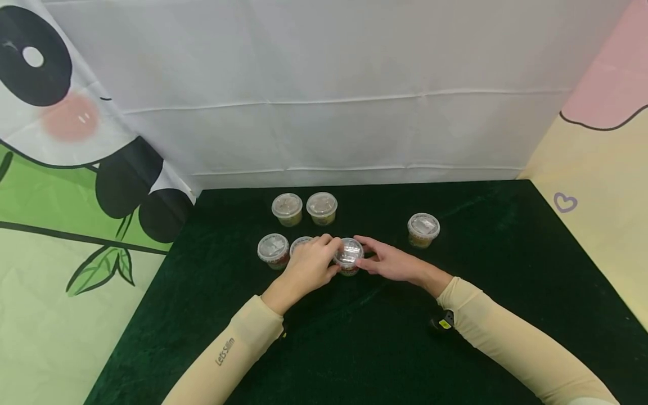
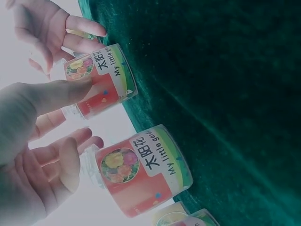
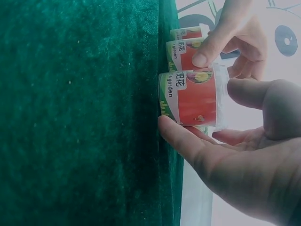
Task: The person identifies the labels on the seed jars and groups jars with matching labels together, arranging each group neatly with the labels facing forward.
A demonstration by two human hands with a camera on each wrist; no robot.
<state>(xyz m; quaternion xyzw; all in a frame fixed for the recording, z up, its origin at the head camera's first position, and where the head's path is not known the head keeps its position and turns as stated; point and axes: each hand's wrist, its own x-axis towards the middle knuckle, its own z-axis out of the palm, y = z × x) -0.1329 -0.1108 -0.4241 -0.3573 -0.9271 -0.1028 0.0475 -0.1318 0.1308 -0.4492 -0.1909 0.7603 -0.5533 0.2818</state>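
A clear-lidded plastic cup (image 1: pixel 348 254) stands between both hands, its red, white and green label reading "My little garden" on the same cup (image 2: pixel 101 94). My left hand (image 1: pixel 311 265) grips it from the left, thumb across the label and fingers behind. From the right, my right hand (image 1: pixel 392 261) holds it too, with its thumb (image 3: pixel 247 93) by the lid and a finger (image 3: pixel 181 134) along the lower side. A matching cup (image 2: pixel 143 169) is just left of it, partly hidden by my left hand from above. Another cup (image 1: pixel 273 248) completes that front row.
Two more lidded cups, one at the back left (image 1: pixel 287 208) and one beside it (image 1: pixel 322 208), stand behind the row. A single cup (image 1: pixel 423 229) is off to the right. Dark green cloth (image 1: pixel 354 349) covers the table, with a white curtain (image 1: pixel 334 135) behind it.
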